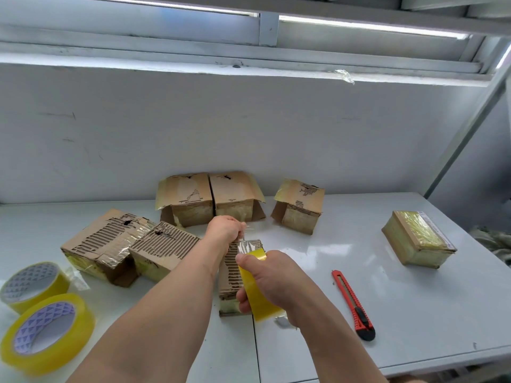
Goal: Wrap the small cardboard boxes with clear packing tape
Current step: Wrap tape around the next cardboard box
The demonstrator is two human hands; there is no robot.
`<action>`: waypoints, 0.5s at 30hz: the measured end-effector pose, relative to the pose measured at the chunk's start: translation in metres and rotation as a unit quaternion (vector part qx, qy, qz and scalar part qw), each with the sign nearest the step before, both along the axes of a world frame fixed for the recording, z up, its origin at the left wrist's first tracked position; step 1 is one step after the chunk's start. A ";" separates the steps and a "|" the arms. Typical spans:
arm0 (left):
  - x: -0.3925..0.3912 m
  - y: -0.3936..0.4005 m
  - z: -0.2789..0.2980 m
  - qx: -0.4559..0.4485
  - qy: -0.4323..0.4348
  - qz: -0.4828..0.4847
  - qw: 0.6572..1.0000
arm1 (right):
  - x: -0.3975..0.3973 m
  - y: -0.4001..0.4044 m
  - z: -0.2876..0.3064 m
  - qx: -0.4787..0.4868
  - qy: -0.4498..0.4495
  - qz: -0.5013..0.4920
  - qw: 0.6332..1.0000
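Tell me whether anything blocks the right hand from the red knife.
Nothing visible does. The right hand grips a tape roll over the box; only bare table lies between it and the knife.

Seven cardboard boxes [184, 199] — three tape rolls [52, 330], one red utility knife [354, 305], two hands [276, 275].
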State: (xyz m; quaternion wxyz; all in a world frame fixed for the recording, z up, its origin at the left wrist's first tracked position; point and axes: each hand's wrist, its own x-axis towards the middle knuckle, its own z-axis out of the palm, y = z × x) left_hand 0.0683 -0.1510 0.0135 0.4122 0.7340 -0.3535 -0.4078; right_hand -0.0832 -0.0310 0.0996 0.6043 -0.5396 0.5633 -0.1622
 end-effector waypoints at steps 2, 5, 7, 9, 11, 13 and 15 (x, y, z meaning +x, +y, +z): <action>0.001 -0.003 -0.003 0.018 -0.025 -0.005 1.000 | 0.001 -0.001 -0.001 -0.001 -0.002 0.000 1.000; 0.000 -0.007 -0.002 0.062 -0.074 -0.027 0.995 | 0.001 -0.003 -0.004 -0.004 -0.001 -0.001 1.000; -0.001 -0.010 0.000 0.106 -0.140 -0.062 0.982 | 0.001 -0.004 -0.004 -0.004 -0.001 0.000 1.000; 0.000 -0.012 -0.001 0.133 -0.177 -0.072 0.973 | 0.001 -0.004 -0.005 -0.003 -0.004 0.000 1.000; 0.003 -0.013 -0.003 0.165 -0.171 -0.087 0.967 | 0.000 -0.004 -0.005 -0.002 -0.010 -0.002 1.000; 0.004 -0.011 0.000 0.196 -0.193 -0.131 0.952 | 0.000 -0.004 -0.005 -0.001 -0.008 -0.002 1.000; 0.003 -0.008 0.008 0.213 -0.247 -0.178 0.928 | 0.000 -0.004 -0.006 0.000 -0.007 0.001 1.000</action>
